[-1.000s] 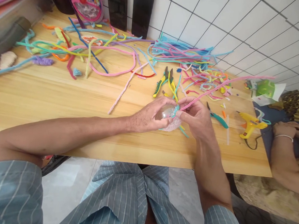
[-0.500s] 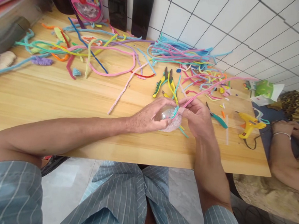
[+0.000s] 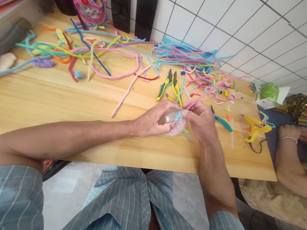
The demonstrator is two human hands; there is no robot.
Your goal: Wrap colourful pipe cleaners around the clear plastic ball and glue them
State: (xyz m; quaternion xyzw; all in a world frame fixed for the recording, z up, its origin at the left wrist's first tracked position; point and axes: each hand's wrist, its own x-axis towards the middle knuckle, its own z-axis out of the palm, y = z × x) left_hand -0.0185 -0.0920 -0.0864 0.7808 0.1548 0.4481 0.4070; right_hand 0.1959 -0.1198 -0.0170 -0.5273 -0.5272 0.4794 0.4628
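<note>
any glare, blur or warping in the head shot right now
Head view: bright glare on the clear ball and floor; head view: grid lines on the wall slant, some with small jogs; head view: the far end of the pink strip looks faint and blurred.

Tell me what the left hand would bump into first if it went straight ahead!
Past the clear round thing in its grasp, the left hand would probably bump the right hand first, though depth is hard to judge here.
</note>
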